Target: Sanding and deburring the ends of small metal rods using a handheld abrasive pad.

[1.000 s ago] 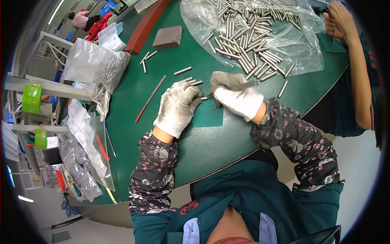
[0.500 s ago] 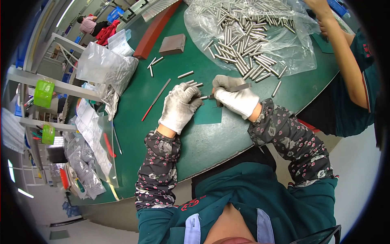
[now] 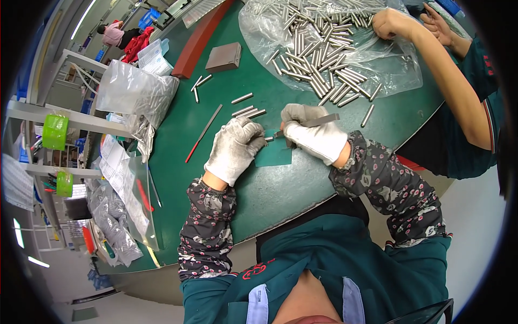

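Note:
My left hand (image 3: 234, 151), in a white work glove, is closed around a short metal pin (image 3: 269, 139), whose bright end sticks out past the fingertips. My right hand (image 3: 315, 133), gloved too, grips a flat grey metal tool (image 3: 325, 120). Its long strip points out to the right, and its dark end meets or nearly meets the pin. My fingers hide the middle of the tool, so its kind is unclear. A small green sheet (image 3: 274, 155) lies on the table below the hands. Several loose pins (image 3: 249, 112) lie just beyond my left hand.
A clear plastic sheet (image 3: 402, 70) bears a heap of metal pins (image 3: 324, 59). A co-worker's hand (image 3: 393, 24) reaches onto it. Left stand a red-handled file (image 3: 203, 134), a grey block (image 3: 223, 58), a red bar (image 3: 200, 42) and a plastic bag (image 3: 137, 89).
My left hand and the pin have shifted slightly down and left; the tool is still held beside the pin's end. The co-worker's hand has come down onto the pin heap.

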{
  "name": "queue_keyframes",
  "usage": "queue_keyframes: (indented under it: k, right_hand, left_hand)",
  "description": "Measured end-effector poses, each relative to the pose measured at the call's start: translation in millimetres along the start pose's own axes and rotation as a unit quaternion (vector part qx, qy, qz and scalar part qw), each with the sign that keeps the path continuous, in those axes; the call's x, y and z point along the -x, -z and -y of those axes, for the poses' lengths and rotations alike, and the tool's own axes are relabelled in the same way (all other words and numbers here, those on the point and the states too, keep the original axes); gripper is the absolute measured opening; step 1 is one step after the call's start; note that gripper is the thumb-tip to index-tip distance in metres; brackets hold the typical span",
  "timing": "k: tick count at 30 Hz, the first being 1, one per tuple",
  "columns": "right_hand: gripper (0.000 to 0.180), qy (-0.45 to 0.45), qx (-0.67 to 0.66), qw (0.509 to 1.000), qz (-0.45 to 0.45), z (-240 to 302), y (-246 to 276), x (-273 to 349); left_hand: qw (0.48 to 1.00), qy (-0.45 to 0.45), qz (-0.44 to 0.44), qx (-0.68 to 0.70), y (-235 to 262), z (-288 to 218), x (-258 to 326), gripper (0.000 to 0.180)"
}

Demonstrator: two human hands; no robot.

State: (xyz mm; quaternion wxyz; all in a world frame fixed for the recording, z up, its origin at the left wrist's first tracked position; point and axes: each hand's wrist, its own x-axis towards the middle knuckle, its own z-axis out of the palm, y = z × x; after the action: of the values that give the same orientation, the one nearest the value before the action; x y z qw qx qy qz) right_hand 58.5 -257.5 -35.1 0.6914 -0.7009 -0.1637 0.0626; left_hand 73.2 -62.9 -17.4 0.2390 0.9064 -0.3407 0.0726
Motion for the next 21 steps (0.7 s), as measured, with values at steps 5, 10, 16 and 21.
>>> queue_keyframes:
  k: [5, 10, 16, 21]
  right_hand:
    - [0.01, -0.007, 0.006, 1.0, 0.002, -3.0, -0.4, 0.1]
    - [0.01, -0.004, 0.015, 1.0, 0.001, -0.9, -2.7, 0.5]
    - [0.01, -0.009, 0.011, 1.0, -0.002, -2.1, -0.7, 1.6]
    - [0.011, 0.032, 0.064, 0.997, 0.004, -1.6, -3.6, -2.8]
  left_hand:
    - [1.0, 0.003, 0.002, 0.004, 0.0, -0.9, -0.8, 0.019]
    - [1.0, 0.021, -0.001, 0.002, 1.1, -1.6, 0.7, 0.013]
    - [1.0, 0.014, 0.0, 0.004, -1.1, -1.7, -0.4, 0.013]
    - [1.0, 0.007, 0.007, 0.012, -1.5, 1.2, -0.9, 0.017]
